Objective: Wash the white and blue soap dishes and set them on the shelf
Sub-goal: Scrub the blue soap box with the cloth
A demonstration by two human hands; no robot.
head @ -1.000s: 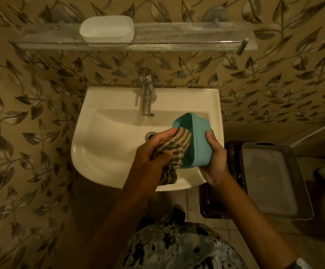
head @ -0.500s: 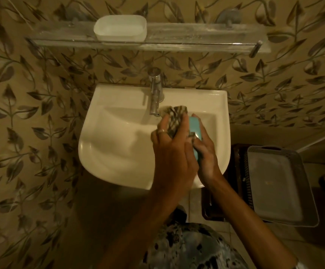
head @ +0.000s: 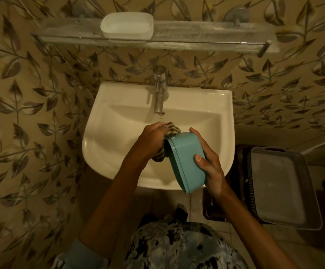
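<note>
My right grip [head: 210, 167] clamps the blue soap dish [head: 185, 162] tipped sideways over the sink [head: 119, 133] mid-frame, I guess so my left grip [head: 154, 138], bunched round the striped cloth [head: 172, 129], reaches inside, with the white soap dish [head: 126, 25] already on the shelf [head: 196, 38] up top.

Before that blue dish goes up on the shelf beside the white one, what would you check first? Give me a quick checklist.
1. Grip on the blue soap dish: ok. The right hand holds it, thumb on its base.
2. Cloth in hand: ok. The left hand grips the striped cloth at the dish's open side.
3. Inside of the dish clean: cannot tell. Its opening faces away from the camera.
4. Room on the shelf: ok. A bare stretch lies to the right of the white soap dish.
5. Water off: ok. No stream shows under the tap.
</note>
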